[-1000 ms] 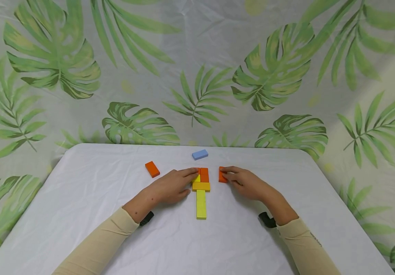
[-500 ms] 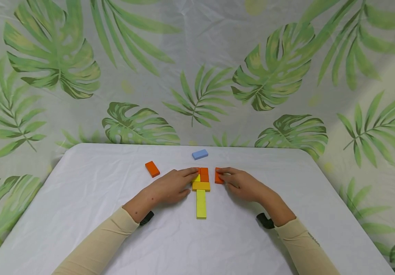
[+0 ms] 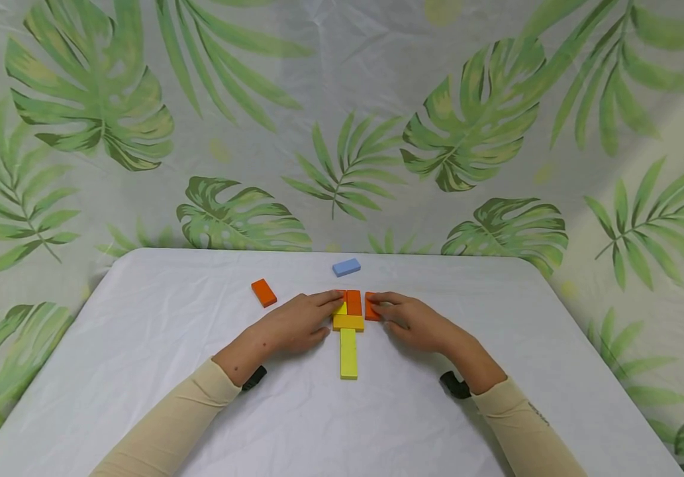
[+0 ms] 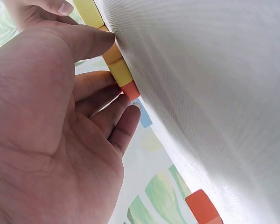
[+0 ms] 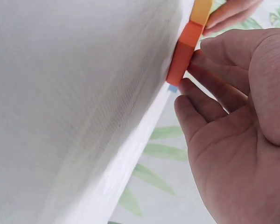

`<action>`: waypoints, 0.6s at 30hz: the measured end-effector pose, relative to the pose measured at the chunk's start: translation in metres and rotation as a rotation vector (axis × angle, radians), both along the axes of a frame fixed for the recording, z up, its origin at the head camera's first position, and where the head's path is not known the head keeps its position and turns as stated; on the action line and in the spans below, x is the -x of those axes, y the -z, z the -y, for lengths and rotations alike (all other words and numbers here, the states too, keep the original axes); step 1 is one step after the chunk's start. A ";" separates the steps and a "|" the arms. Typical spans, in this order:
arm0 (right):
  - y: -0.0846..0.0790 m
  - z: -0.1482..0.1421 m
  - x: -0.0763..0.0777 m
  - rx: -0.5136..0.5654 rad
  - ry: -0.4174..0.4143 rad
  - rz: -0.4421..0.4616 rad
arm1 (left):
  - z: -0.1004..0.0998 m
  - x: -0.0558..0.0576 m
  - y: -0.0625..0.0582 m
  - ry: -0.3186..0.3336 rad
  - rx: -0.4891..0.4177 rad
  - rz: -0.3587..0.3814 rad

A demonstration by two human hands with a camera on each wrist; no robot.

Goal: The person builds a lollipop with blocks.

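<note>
My left hand (image 3: 302, 323) reaches in from the left, its fingertips touching a small yellow block (image 3: 341, 309) and the orange block behind it, which they partly cover. Beside these stands another orange block (image 3: 354, 303). An amber block (image 3: 348, 323) lies crosswise in front, and a long lime-yellow block (image 3: 349, 354) extends from it towards me. My right hand (image 3: 425, 322) has its fingertips against a separate orange block (image 3: 369, 307), a narrow gap right of the group. In the right wrist view that orange block (image 5: 178, 63) touches the fingertips, with the thumb off it.
A blue block (image 3: 346, 267) lies behind the group, close to the table's far edge. Another orange block (image 3: 264, 293) lies at an angle to the left. White cloth covers the table (image 3: 389, 424); a leaf-patterned curtain (image 3: 342, 132) hangs behind it.
The right hand has slid its orange block leftwards, narrowing the gap to the group. The left hand stays in place on the blocks.
</note>
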State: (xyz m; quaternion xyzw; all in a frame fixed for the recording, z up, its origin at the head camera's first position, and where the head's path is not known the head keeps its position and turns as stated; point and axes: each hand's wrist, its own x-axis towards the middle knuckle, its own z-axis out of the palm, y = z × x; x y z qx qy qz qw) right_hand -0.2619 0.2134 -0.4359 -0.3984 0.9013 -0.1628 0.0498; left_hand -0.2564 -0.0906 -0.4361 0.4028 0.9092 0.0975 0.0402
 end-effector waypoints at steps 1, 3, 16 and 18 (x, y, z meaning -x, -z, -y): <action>0.000 0.001 0.000 0.002 0.000 0.001 | 0.000 0.000 0.000 0.001 -0.001 -0.001; 0.000 0.003 -0.001 0.006 0.001 0.003 | 0.000 0.000 0.000 0.004 -0.008 0.000; 0.000 0.007 -0.002 -0.005 -0.002 -0.008 | 0.000 0.001 0.001 0.000 -0.007 0.011; 0.000 0.008 -0.002 -0.003 0.004 -0.001 | 0.000 0.001 0.001 -0.002 -0.003 0.011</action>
